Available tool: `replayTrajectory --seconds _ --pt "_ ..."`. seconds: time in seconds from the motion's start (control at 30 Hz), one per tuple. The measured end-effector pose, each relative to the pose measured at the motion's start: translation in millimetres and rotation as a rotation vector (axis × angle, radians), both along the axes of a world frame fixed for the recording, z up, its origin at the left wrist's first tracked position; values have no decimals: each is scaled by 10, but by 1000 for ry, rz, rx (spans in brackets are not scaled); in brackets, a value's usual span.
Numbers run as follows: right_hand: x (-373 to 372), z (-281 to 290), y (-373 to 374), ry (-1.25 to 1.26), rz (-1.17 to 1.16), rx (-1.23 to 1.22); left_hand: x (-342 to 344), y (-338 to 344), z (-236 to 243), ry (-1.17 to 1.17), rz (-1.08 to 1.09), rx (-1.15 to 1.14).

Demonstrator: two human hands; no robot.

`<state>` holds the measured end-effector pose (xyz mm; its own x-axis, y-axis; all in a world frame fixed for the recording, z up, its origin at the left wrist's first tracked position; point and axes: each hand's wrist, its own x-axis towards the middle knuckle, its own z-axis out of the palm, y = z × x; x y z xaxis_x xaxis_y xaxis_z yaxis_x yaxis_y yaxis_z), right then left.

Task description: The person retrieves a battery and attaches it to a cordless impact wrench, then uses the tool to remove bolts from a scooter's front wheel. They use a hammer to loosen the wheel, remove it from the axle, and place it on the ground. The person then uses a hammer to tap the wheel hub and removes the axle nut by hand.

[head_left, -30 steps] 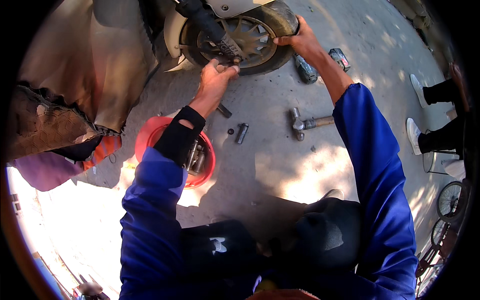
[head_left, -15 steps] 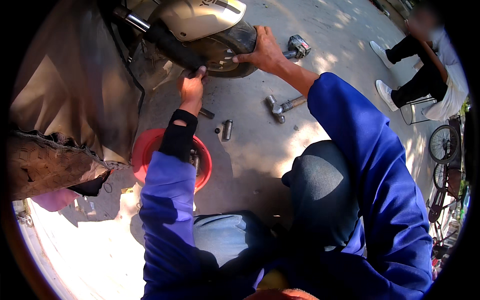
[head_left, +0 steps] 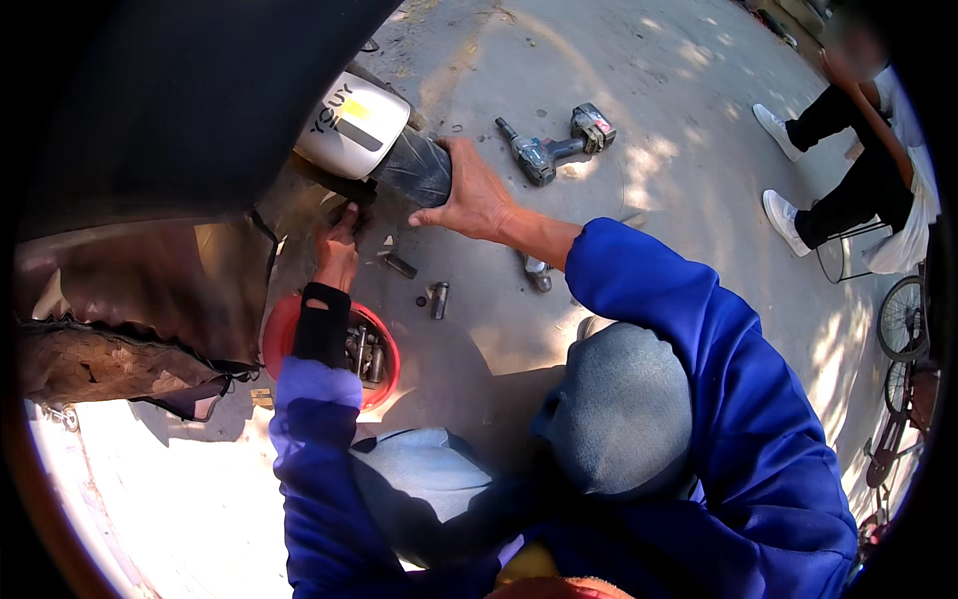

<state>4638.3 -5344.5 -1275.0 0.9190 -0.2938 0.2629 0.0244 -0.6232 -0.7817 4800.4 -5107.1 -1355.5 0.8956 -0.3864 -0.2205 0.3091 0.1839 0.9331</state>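
Observation:
The front wheel (head_left: 413, 170) of a scooter, under a white mudguard (head_left: 354, 127), is at the upper middle, its tread turned toward the right. My right hand (head_left: 479, 195) wraps round the tyre, thumb on the near side and fingers over the top. My left hand (head_left: 337, 248) is closed at the dark lower end of the fork leg (head_left: 351, 190), left of the wheel; its fingertips are in shadow and partly hidden. Just below lie a dark socket (head_left: 401, 265), a shiny cylindrical socket (head_left: 439, 299) and a small black ring (head_left: 421, 300).
A red basin (head_left: 391, 384) of metal sockets stands under my left forearm. A cordless impact wrench (head_left: 539, 160) lies beyond my right hand, a hammer (head_left: 537, 272) beneath my right forearm. Dark covers (head_left: 150, 290) hang at left. A person (head_left: 848, 180) sits at right near a bicycle (head_left: 901, 319).
The wheel, mudguard and fork have swung left, with both hands moving along. A dark cover now fills the upper left, and the impact wrench has come fully into sight.

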Motion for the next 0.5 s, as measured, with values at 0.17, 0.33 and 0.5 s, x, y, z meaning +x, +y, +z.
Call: replayTrajectory --seconds 0.17,0.33,0.5 --pt "108 -66 -271 -45 234 102 160 101 -84 131 -16 -27" --pt "203 -104 -474 29 489 266 -104 -72 118 -30 57 50" --pt "252 -242 -434 -33 483 288 -275 -175 41 -42 239 185"
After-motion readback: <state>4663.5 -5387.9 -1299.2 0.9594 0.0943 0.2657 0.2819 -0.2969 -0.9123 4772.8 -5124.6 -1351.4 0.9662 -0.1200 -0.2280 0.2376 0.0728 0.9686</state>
